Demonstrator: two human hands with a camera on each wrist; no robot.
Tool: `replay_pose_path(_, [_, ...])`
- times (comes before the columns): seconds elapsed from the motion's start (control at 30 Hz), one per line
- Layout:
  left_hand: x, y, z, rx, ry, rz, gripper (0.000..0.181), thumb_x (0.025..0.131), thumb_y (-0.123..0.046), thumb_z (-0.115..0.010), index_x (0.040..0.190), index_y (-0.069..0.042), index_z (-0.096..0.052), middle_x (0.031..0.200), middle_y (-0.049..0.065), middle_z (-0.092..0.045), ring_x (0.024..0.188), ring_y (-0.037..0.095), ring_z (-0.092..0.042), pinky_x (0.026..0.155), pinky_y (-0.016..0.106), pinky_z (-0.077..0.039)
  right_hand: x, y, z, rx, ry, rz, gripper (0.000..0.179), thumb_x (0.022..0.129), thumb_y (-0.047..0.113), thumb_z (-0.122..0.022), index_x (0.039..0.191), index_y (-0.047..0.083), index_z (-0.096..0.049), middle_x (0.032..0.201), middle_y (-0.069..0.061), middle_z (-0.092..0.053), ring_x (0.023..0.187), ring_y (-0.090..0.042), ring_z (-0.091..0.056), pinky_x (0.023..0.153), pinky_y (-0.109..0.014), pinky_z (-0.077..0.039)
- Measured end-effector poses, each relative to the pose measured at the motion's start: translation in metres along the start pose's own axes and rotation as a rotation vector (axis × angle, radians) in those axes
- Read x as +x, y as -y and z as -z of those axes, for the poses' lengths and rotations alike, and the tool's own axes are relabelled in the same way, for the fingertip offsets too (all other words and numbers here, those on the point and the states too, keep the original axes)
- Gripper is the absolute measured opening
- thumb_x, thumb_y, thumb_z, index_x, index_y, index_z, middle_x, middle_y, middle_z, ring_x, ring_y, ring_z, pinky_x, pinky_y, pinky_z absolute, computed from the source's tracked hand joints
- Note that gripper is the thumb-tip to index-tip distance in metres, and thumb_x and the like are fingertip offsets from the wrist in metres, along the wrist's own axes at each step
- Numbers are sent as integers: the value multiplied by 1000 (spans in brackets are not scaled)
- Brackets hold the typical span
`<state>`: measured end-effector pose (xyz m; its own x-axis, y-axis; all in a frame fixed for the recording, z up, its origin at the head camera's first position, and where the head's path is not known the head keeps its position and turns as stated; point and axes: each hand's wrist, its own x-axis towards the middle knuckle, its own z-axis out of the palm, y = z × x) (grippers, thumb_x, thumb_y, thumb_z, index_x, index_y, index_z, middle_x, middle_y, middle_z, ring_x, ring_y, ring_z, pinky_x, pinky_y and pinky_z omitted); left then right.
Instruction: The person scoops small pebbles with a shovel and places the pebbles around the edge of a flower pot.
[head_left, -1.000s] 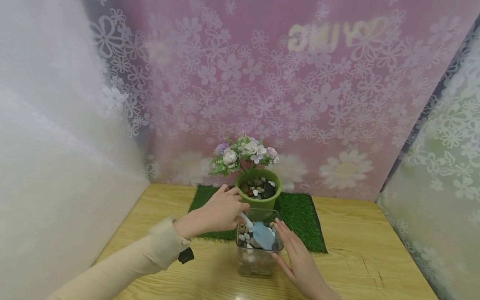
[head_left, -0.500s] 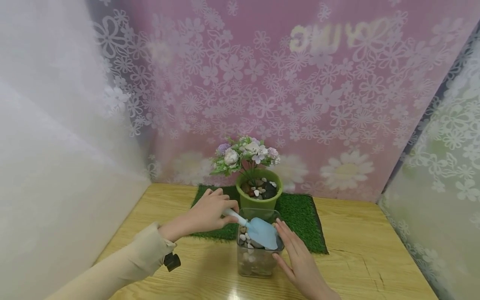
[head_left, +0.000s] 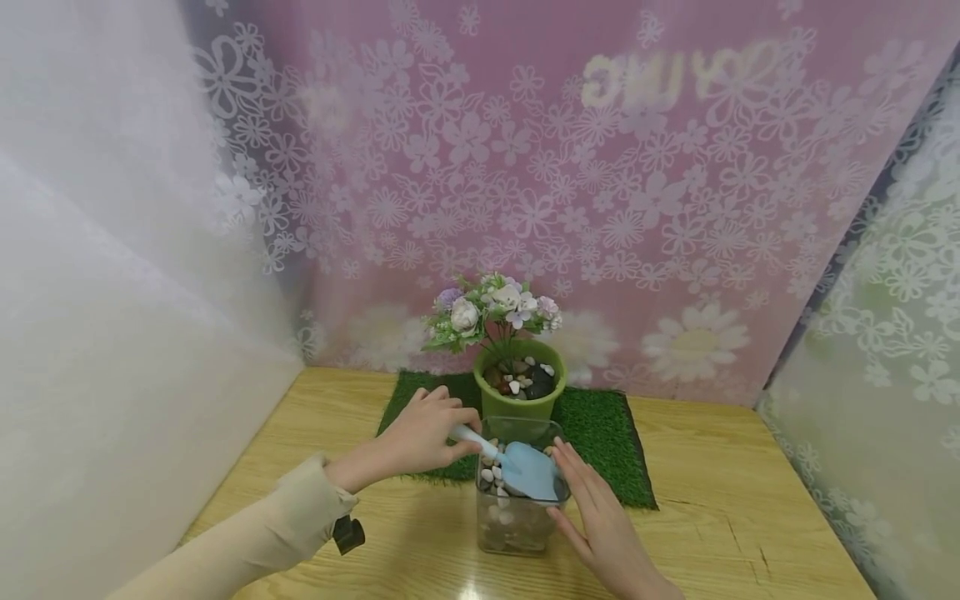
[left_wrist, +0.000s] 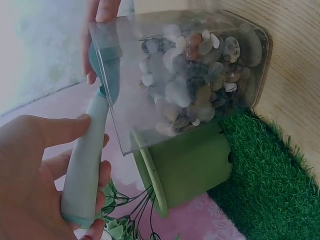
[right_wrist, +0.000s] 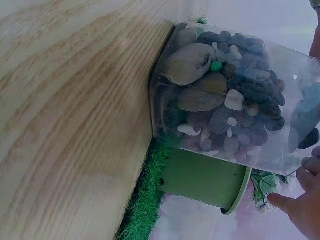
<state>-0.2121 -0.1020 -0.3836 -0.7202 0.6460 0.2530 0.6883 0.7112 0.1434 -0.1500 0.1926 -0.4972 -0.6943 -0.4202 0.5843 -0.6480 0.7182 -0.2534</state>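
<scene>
Two bare hands meet over a clear, square-sided plastic container [head_left: 517, 546] of mixed smooth pebbles [head_left: 487, 475], which stands on the pale wood-grain table [head_left: 720, 483] at the near edge of the green artificial-grass mat [head_left: 600, 446]; the left hand [head_left: 423, 429] is wrapped on the white handle of a pale blue plastic trowel [head_left: 531, 473], whose blade lies across the container's mouth; the right hand [head_left: 600, 508] rests at the right rim, fingers extended, clamped on nothing.

The blade spans much of the mouth, so a twist or sharp lift could catch the rim and tip the container; a light touch from the right hand may not stop it skidding; any pebble riding the blade could roll over the rim onto the table; a careless swing could knock the green plastic pot [head_left: 519, 408] close behind, toward the table's back edge, with its white and lilac flowers [head_left: 495, 308].

Left wrist view alone shows the thumb laid along the handle, fingers curled behind; right wrist view alone brings out a large tan stone [right_wrist: 187, 64] and a small bright green piece [right_wrist: 216, 66]; it also shows a dark stone [right_wrist: 309, 139] by the blade, though whether the blade carries it I cannot tell; only the head view gives the blooms whole.
</scene>
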Motion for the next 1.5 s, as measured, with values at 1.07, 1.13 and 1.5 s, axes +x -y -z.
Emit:
replay_pose_path(1.07, [-26,25,-5,-131,-120,90,17,95,-40,-70,105,-27,-72,95,-9,-69,77,10,-38,73,33,-31,2,-4,4,-4,25,-63,89,93,33,-74,163,17,-21,167,-4,-25,150,-23,-31,120,-17,1])
replay_pose_path(1.13, [-27,27,-5,-136,-159,93,17,95,-38,-70,106,-25,-71,92,-8,-68,77,11,-37,75,33,-32,2,-4,4,-4,20,-54,90,93,33,-74,163,17,-20,167,-3,-24,149,-24,-31,119,-15,3])
replay_pose_path(1.5, [-32,29,-4,-60,-351,120,19,92,-33,-75,105,-19,-72,87,-6,-64,76,12,-38,74,33,-34,4,1,4,-11,2,66,82,92,24,-75,160,9,-31,162,-12,-34,150,-25,-30,122,-22,-2])
